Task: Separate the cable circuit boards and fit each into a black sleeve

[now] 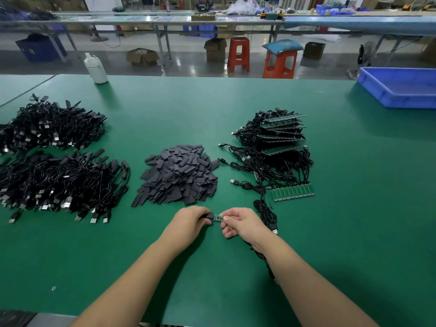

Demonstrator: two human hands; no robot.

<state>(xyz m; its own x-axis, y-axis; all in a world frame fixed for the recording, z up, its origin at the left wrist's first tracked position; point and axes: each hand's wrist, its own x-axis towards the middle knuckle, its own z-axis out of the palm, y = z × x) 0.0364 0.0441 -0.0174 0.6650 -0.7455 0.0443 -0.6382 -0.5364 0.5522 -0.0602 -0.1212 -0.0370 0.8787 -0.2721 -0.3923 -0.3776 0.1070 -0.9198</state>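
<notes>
Both hands on one board, as I see it.
Left hand [191,220] fingers curl round black sleeve [208,216]; right hand [240,223] pinches circuit board [218,217].

A white bottle [96,68] stands at the green desk's [165,109] far edge. A blue tray [398,88] sits far right. Orange stools [278,62] wait beyond.

Green table [330,232] bears cable heaps [54,161], sleeve pile [179,175], blue tray [401,88].

An electronics assembly workshop: a green-matted bench [330,232] carries heaps of USB cables [59,182] and black sleeves [179,175], with long steel worktables [165,22], plastic stools [238,54] and cartons [142,57] behind.
</notes>
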